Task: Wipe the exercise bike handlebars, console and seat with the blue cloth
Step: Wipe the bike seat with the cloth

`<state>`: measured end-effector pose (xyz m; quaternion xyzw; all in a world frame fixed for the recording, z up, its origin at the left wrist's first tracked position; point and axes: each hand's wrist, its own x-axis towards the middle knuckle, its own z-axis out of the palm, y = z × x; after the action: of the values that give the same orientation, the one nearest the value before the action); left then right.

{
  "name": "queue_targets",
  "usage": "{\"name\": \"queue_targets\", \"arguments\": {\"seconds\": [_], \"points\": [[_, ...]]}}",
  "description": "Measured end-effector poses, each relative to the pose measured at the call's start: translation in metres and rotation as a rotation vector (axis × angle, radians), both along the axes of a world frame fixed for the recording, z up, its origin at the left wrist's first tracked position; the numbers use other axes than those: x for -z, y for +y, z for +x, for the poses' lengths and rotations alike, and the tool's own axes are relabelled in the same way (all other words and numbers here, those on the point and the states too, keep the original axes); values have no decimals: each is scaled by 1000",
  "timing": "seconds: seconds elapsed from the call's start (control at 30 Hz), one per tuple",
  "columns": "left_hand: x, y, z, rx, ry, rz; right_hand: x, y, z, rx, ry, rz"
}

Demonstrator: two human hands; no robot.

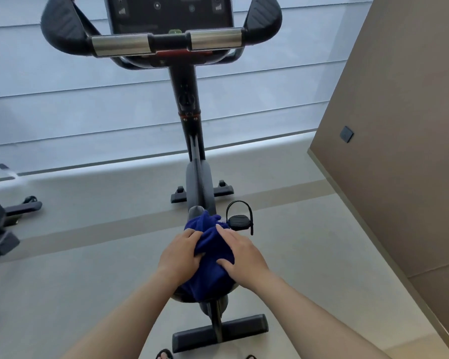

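With the left hand [178, 255] gripping the bunched blue cloth [213, 244] and the right hand [241, 255] pressing it flat-fingered onto the seat [196, 211], the wad may skip the seat's edges or slip off.

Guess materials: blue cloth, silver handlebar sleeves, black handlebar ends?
The blue cloth: soft terry or microfibre by its look, fuzzy matte nap, bunching in folds under the left hand. The silver handlebar sleeves: likely brushed metal, streaky lengthwise sheen; plated plastic possible. The black handlebar ends: probably moulded rubber or foam, matte with ribbed grooves.
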<state>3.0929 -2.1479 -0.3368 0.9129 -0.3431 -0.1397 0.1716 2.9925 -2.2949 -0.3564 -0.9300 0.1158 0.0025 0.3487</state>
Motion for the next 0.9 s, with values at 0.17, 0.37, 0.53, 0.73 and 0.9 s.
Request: {"name": "queue_targets", "arguments": {"seconds": [0.17,0.37,0.53,0.73,0.9], "points": [[-8,4,5,46,98,-14,3,9,2,9,22,-41],[-26,14,19,62,91,-155,-12,13,11,209,-31,129],[-55,10,30,225,15,-366,-44,30,5,492,-222,274],[-83,22,27,288,160,-561,-72,69,-15,665,-362,294],[-106,32,17,589,235,-546,-83,96,-42,772,-419,243]]}}
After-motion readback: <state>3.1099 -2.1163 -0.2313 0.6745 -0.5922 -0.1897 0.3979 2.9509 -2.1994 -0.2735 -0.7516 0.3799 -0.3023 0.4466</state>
